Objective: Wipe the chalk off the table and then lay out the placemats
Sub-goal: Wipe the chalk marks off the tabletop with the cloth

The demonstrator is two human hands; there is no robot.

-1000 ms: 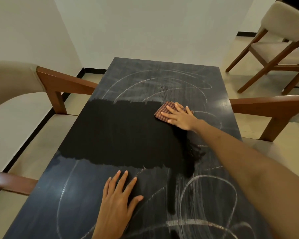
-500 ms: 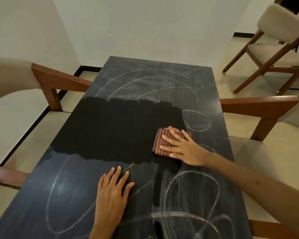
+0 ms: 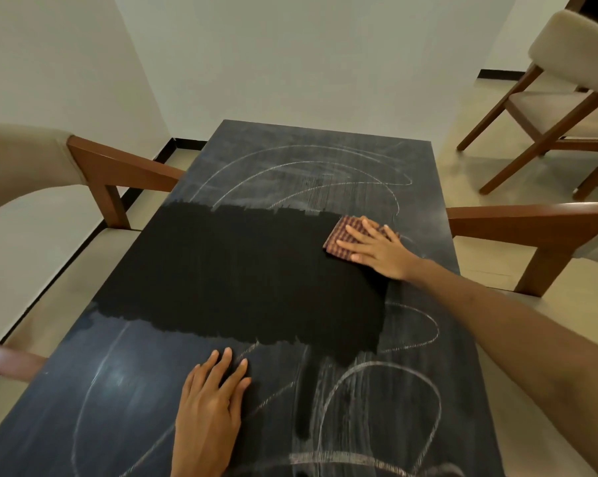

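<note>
Seen from the head camera, the long dark rectangular table (image 3: pixel 201 401) runs away toward a white wall, its top greyed with chalk dust and looping white chalk lines (image 3: pixel 380 401) at the near and far ends. Across the middle lies a broad clean black band (image 3: pixel 242 270), reaching from the left edge almost to the right, with ragged streaked borders and a narrow dark tongue dripping toward the near end. At the band's far right corner, the right hand (image 3: pixel 377 251) lies flat, fingers spread, pressing down on a small folded red-and-brown checked cloth (image 3: pixel 342 235) rather than gripping it; the cloth's left part shows beyond the fingertips. The left hand (image 3: pixel 209 407) rests palm down and open on the near chalky part of the table, holding nothing, its fingertips just at the edge of the clean band. Wooden-framed chairs with beige cushions (image 3: pixel 25 160) stand at both sides of the table, and another stands apart at the upper right.
</note>
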